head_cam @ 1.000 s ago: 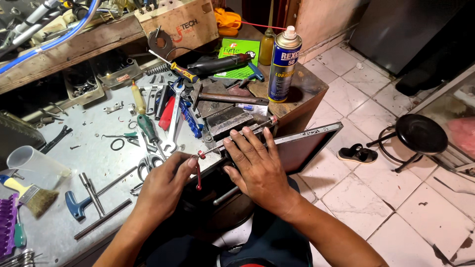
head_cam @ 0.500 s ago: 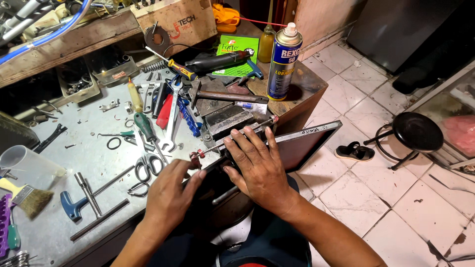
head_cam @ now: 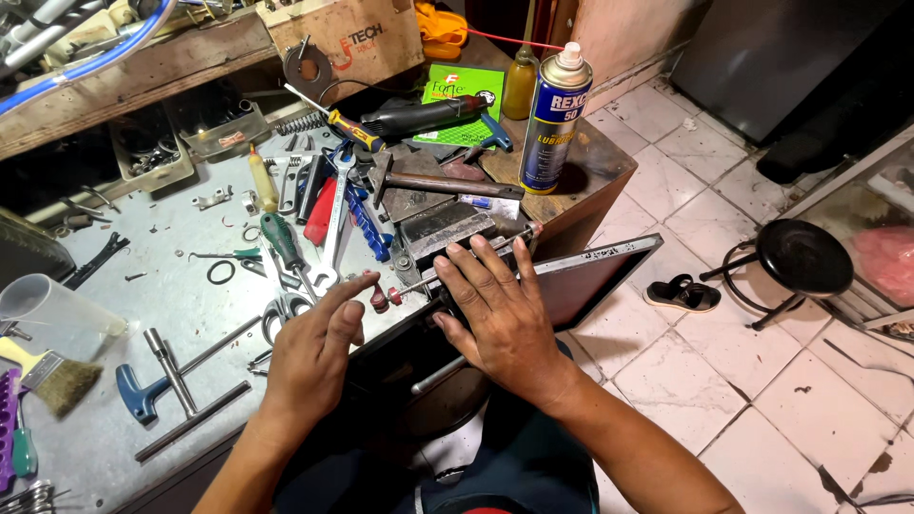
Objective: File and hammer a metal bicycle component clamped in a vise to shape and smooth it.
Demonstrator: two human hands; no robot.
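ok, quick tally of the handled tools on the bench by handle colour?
Green-handled screwdriver: 1
Yellow-and-black screwdriver: 1
Cream-handled tool: 1
Blue T-handle tool: 1
Blue-handled pliers: 1
Total: 5, counting only handles clear enough to tell.

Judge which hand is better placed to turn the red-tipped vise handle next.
Probably the left hand: its fingertips sit right beside the red-tipped vise handle. The right hand lies flat on the dark panel, apparently steadying it.
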